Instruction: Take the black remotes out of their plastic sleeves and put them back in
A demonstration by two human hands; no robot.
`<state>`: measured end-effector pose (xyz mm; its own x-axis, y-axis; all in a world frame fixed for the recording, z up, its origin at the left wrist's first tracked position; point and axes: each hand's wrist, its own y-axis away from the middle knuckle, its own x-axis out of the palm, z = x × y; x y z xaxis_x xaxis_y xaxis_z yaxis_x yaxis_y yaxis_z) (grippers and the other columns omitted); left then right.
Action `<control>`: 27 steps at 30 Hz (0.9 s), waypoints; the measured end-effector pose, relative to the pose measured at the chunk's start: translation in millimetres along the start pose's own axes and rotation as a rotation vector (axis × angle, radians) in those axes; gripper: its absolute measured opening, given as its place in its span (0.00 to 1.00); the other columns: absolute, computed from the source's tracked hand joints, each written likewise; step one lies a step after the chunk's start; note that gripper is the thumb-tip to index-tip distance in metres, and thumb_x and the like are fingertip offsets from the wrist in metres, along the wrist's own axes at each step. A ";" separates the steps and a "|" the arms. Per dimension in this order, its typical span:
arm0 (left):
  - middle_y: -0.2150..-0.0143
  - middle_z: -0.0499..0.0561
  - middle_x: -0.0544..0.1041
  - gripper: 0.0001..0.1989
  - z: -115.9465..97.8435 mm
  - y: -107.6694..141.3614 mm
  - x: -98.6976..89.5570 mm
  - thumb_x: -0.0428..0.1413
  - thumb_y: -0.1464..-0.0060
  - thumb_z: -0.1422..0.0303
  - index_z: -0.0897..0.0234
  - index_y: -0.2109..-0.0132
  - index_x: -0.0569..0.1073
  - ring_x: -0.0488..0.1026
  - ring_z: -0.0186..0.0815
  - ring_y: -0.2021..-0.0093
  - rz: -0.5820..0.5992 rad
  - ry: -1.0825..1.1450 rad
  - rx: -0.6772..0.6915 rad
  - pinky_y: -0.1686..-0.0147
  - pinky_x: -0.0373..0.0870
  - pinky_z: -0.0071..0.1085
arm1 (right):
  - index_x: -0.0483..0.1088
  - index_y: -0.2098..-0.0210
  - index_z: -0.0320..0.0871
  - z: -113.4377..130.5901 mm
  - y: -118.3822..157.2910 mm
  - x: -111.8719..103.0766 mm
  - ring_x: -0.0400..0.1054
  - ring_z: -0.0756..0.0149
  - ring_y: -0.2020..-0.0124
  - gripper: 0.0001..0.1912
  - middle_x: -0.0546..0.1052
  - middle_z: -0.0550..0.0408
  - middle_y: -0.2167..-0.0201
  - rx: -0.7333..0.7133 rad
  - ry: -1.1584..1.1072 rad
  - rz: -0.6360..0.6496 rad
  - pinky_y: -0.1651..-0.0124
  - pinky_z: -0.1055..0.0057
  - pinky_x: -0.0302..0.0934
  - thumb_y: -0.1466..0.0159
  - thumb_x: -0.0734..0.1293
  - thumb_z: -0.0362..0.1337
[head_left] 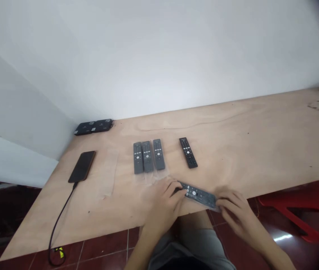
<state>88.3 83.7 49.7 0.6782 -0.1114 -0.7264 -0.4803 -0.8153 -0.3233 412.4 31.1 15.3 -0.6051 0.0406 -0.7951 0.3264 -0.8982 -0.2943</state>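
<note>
A dark remote control [201, 196] in a clear plastic sleeve lies slanted between my hands, close to the table's front edge. Its left end is gripped by the fingers and thumb of my left hand [167, 200]. At the other end, my right hand [234, 206] pinches the sleeve's loose plastic. Just beyond my hands, an unwrapped black remote [188, 152] rests on the wood. To its left, three remotes in clear sleeves stand side by side: one [138, 157], another [147, 156] and a third [158, 154].
A black phone [82, 167] with a cable [60, 219] hanging over the edge lies on the wooden table [261, 150]. Beside it is an empty clear sleeve [109, 174]. Two black boxes [93, 127] sit against the wall. A red chair [303, 206] stands at right.
</note>
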 end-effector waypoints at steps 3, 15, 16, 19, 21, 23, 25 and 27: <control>0.39 0.56 0.80 0.21 -1.0 -8.1 10.6 0.52 0.27 0.81 0.56 0.37 0.78 0.70 0.49 0.28 -0.021 -0.028 0.017 0.28 0.71 0.58 | 0.77 0.50 0.55 4.6 6.1 -1.5 0.77 0.47 0.46 0.10 0.82 0.48 0.50 0.018 -0.019 0.008 0.44 0.47 0.73 0.24 0.66 0.33; 0.31 0.59 0.74 0.24 10.8 -18.5 7.7 0.53 0.24 0.72 0.56 0.26 0.70 0.69 0.53 0.30 -0.146 -0.199 -0.122 0.30 0.70 0.57 | 0.74 0.33 0.54 47.7 -46.3 32.0 0.74 0.48 0.48 0.25 0.81 0.47 0.49 -0.007 -0.106 0.050 0.47 0.50 0.72 0.22 0.59 0.28; 0.30 0.58 0.74 0.24 14.2 -13.7 2.0 0.53 0.24 0.73 0.55 0.26 0.70 0.68 0.53 0.29 -0.182 -0.204 -0.120 0.28 0.69 0.57 | 0.74 0.33 0.53 51.4 -53.1 37.2 0.74 0.47 0.48 0.24 0.81 0.47 0.49 0.007 -0.097 0.048 0.47 0.50 0.71 0.22 0.59 0.28; 0.31 0.60 0.73 0.25 26.3 4.4 -19.2 0.54 0.25 0.73 0.53 0.26 0.70 0.69 0.53 0.30 -0.304 -0.242 -0.158 0.30 0.70 0.57 | 0.75 0.35 0.52 57.8 -72.5 52.4 0.73 0.47 0.49 0.22 0.81 0.46 0.50 0.034 -0.074 0.054 0.47 0.49 0.70 0.21 0.59 0.30; 0.31 0.61 0.72 0.25 36.0 16.9 -33.7 0.56 0.25 0.71 0.52 0.25 0.70 0.69 0.54 0.31 -0.342 -0.278 -0.189 0.30 0.70 0.59 | 0.77 0.38 0.52 58.3 -84.7 61.5 0.73 0.47 0.49 0.20 0.80 0.46 0.50 0.037 -0.050 0.031 0.47 0.49 0.70 0.21 0.60 0.31; 0.31 0.61 0.73 0.25 46.4 27.6 -45.3 0.57 0.25 0.68 0.52 0.25 0.70 0.70 0.55 0.31 -0.329 -0.305 -0.209 0.31 0.71 0.60 | 0.78 0.38 0.51 56.9 -97.1 69.3 0.73 0.47 0.49 0.20 0.80 0.45 0.48 0.032 -0.017 -0.002 0.47 0.49 0.71 0.22 0.61 0.30; 0.32 0.60 0.75 0.22 55.9 35.2 -51.8 0.56 0.24 0.66 0.54 0.27 0.72 0.72 0.54 0.32 -0.286 -0.296 -0.214 0.32 0.74 0.59 | 0.77 0.36 0.51 55.3 -110.2 75.2 0.73 0.46 0.47 0.22 0.79 0.45 0.46 0.021 0.016 -0.014 0.45 0.50 0.71 0.23 0.61 0.29; 0.36 0.59 0.78 0.18 62.7 39.2 -53.2 0.53 0.23 0.66 0.56 0.32 0.76 0.75 0.51 0.35 -0.268 -0.260 -0.205 0.34 0.77 0.56 | 0.76 0.34 0.50 55.0 -123.1 79.2 0.72 0.47 0.48 0.24 0.78 0.44 0.43 0.006 0.055 -0.012 0.45 0.50 0.71 0.23 0.61 0.28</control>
<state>-1.5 93.3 37.7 0.5888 0.2452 -0.7702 -0.1681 -0.8949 -0.4134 284.4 120.8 17.7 -0.5683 0.0755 -0.8193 0.3147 -0.9001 -0.3012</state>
